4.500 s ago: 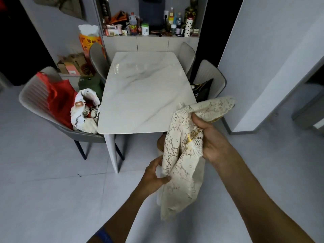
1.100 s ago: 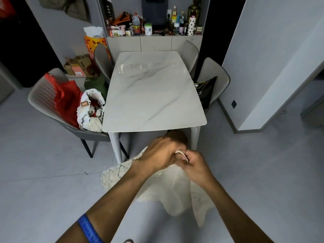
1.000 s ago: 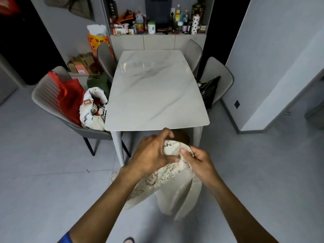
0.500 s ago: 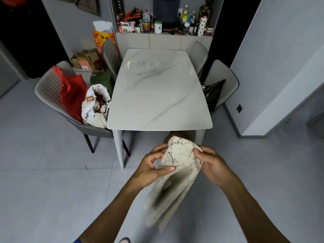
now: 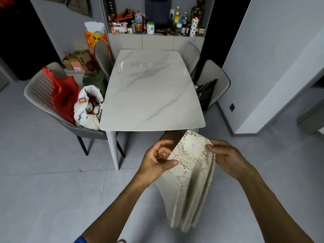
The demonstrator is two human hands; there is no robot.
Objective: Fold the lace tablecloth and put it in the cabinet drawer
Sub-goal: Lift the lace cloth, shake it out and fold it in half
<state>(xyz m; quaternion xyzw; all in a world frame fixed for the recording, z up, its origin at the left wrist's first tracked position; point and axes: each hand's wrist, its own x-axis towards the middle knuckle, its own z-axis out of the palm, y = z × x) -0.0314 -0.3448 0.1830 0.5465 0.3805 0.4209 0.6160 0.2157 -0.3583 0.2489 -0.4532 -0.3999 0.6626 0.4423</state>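
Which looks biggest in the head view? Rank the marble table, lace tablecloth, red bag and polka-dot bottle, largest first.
1. Marble table.
2. Lace tablecloth, though it hangs nearer the camera, which inflates it.
3. Red bag.
4. Polka-dot bottle, farthest away.

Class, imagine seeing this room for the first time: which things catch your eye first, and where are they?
The cream lace tablecloth hangs in loose folds in front of the table, pinched at its top by the left hand and right hand. Behind it stands the bare marble table. A red bag sits on the chair to its left.
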